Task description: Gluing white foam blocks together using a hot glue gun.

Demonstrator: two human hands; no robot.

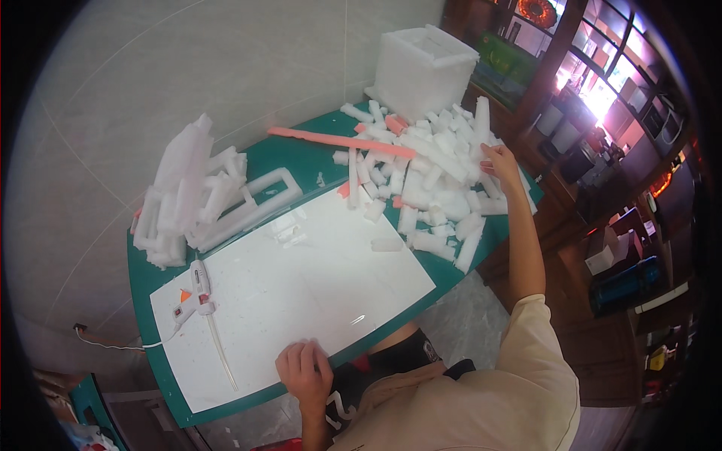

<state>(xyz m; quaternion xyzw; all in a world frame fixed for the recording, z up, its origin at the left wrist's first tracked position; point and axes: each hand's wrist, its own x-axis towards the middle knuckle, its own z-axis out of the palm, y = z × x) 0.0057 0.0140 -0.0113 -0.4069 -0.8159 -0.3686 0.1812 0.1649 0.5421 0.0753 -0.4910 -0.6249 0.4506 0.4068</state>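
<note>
My right hand (500, 161) reaches to the right side of a heap of white foam pieces (425, 184), thumb and fingers apart. Its fingertips are by the heap, near an upright white foam stick (482, 120); whether they touch a piece cannot be made out. My left hand (304, 370) rests at the near edge of the white board (301, 301), fingers curled, with nothing visible in them. On the board's left lies a white glue gun (198, 289) with a glue stick (222, 353) behind it. One small foam block (386, 245) sits on the board's right part.
A green table (143, 282) carries everything. White foam frames (184, 195) are stacked at the left. A long pink foam strip (338, 141) lies across the heap, and a white foam box (425, 75) stands at the back. A thin cord (113, 346) runs left; wooden shelving (594, 301) flanks the right.
</note>
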